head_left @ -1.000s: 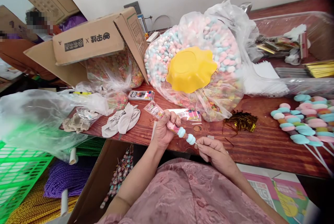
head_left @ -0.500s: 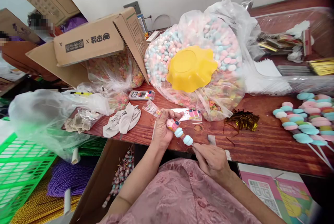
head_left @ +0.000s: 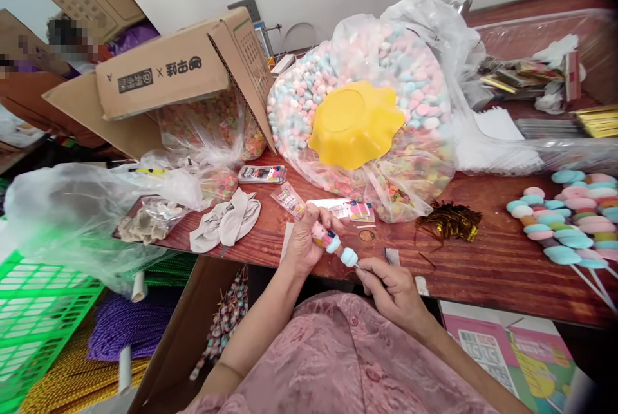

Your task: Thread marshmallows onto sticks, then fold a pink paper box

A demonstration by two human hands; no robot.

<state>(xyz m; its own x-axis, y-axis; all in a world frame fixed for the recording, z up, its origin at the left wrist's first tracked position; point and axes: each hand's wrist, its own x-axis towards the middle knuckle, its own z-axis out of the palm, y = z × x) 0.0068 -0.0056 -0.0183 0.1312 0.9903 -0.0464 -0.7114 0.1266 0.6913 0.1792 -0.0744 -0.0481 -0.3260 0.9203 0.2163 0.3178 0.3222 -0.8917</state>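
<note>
My left hand (head_left: 304, 243) grips a candy skewer (head_left: 338, 250) of pink and pale blue marshmallow pieces, its upper end inside a narrow clear printed sleeve (head_left: 288, 200). My right hand (head_left: 391, 285) pinches the thin stick at the skewer's lower end, just below the last blue piece. Both hands are held over the near edge of the brown wooden table (head_left: 483, 266), in front of my pink blouse.
A big clear bag of pastel candies (head_left: 415, 79) with a yellow bowl (head_left: 355, 123) on it stands behind. A tipped cardboard box (head_left: 164, 73), grey cloths (head_left: 224, 224), gold twist ties (head_left: 449, 221) and finished skewers (head_left: 564, 221) lie around. A green crate (head_left: 43, 311) sits low left.
The sleeve has slid further down over the skewer, so fewer candies show outside it. My right hand has moved slightly left, closer to the left hand.
</note>
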